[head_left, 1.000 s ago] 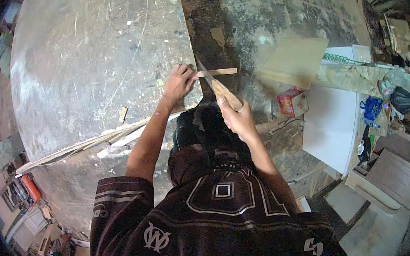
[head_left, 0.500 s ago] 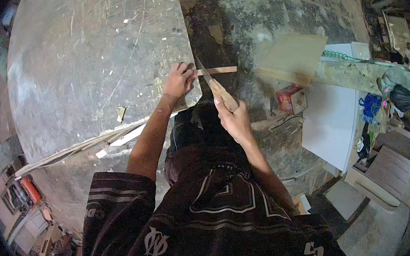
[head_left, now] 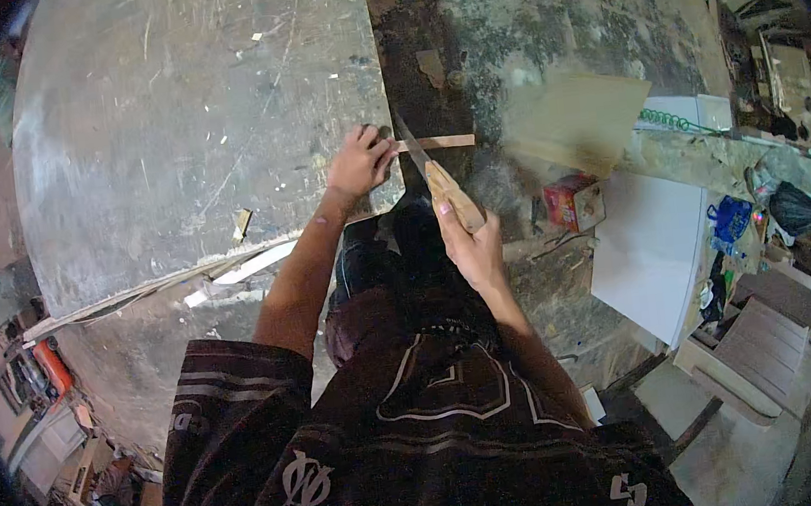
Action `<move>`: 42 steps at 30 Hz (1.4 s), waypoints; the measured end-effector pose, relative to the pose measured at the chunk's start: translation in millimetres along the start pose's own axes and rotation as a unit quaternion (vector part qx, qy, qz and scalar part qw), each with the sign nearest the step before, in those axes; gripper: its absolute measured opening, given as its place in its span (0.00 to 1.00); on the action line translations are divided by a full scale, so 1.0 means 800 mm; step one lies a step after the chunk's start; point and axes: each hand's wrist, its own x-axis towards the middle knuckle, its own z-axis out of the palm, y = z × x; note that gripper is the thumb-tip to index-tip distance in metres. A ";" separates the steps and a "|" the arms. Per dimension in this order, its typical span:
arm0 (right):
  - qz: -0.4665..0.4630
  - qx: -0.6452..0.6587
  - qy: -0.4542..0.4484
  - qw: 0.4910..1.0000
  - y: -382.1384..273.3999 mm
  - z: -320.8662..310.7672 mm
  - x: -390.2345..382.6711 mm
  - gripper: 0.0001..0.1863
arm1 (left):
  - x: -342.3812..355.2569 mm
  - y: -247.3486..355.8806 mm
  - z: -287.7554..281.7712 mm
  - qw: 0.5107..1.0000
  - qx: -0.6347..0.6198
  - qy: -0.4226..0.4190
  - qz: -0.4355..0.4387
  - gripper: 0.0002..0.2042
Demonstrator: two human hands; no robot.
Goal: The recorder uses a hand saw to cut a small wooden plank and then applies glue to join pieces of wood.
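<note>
At the right edge of the grey worktable (head_left: 165, 130), a thin wooden strip (head_left: 448, 142) juts out past the edge. My left hand (head_left: 362, 164) rests on the tabletop with its fingers curled over the strip's near-edge end, which they hide. In my right hand (head_left: 476, 250) is a handsaw (head_left: 454, 198), gripped by its pale wooden handle. The saw's narrow blade points away from me and crosses the strip just outside the table edge, close to my left fingers. How deep any cut goes is too small to tell.
Small scraps and a yellowish piece (head_left: 242, 225) lie on the worktable. To the right are a red box (head_left: 574, 203), a tan board (head_left: 575, 122), a large white panel (head_left: 647, 247) and a green coiled hose (head_left: 665, 119). A blue bag (head_left: 733, 219) sits farther right.
The view has shifted slightly. My right hand and the saw have come back a little toward me, with the blade still across the strip. My left hand keeps its place on the strip.
</note>
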 end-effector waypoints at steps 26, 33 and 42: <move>0.056 0.018 -0.027 0.998 -0.037 -0.005 0.016 0.17 | 0.010 0.010 -0.002 0.999 0.005 -0.026 -0.034 0.08; 0.072 0.062 -0.011 0.995 -0.036 -0.002 0.007 0.16 | 0.007 0.004 0.000 1.000 0.005 -0.019 -0.019 0.09; -0.024 -0.054 -0.003 0.998 -0.012 0.008 0.007 0.17 | 0.011 0.008 -0.004 0.999 -0.007 -0.019 -0.038 0.08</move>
